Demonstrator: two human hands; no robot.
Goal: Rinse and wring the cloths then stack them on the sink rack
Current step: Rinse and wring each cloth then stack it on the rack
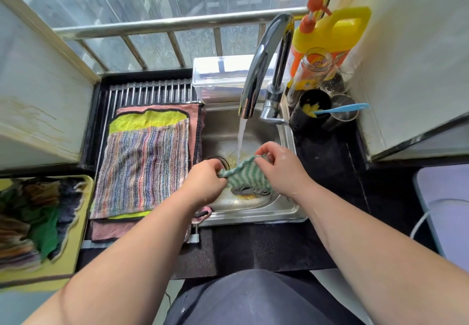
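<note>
Three cloths already lie stacked on the sink rack: a pink cloth at the bottom, a yellow cloth over it and a striped cloth on top. The green-and-white cloth hangs over the sink under the running water, with the left hand gripping one top corner in curled fingers and the right hand pinching the other. It is not yet wrung or stacked, and a heap of cloths on the tray seems to be waiting, so much is probably left

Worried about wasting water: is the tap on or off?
On: a water stream runs from the faucet down to the green cloth over the sink.
</note>
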